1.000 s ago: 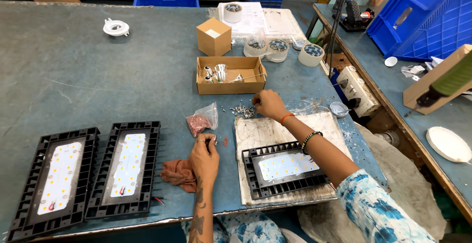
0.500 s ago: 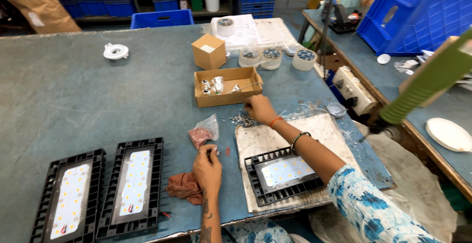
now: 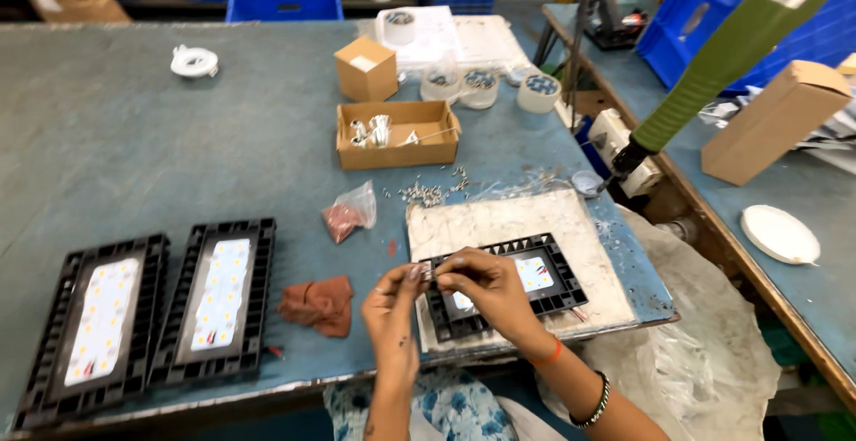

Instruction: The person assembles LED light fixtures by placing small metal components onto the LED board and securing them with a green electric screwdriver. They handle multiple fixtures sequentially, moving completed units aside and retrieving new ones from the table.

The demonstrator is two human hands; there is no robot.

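My left hand (image 3: 394,303) and my right hand (image 3: 486,288) meet fingertip to fingertip over the near left corner of a black finned light housing (image 3: 544,280) with a white LED panel. They pinch a small piece (image 3: 428,272) between them; it is too small to tell what it is. The housing lies on a worn white pad (image 3: 499,220) at the table's front edge. A loose pile of small screws (image 3: 424,194) lies just beyond the pad.
Two more black LED housings (image 3: 98,321) (image 3: 218,296) lie at front left, beside a red-brown cloth (image 3: 319,304) and a small plastic bag (image 3: 349,216). Behind are an open cardboard box of metal parts (image 3: 399,135) and clear tubs (image 3: 478,88). A green power screwdriver (image 3: 713,71) hangs at right.
My right hand has come back from the screw pile to the front of the housing. My left hand has shifted right to meet it. The view has tilted, and the hanging screwdriver now shows.
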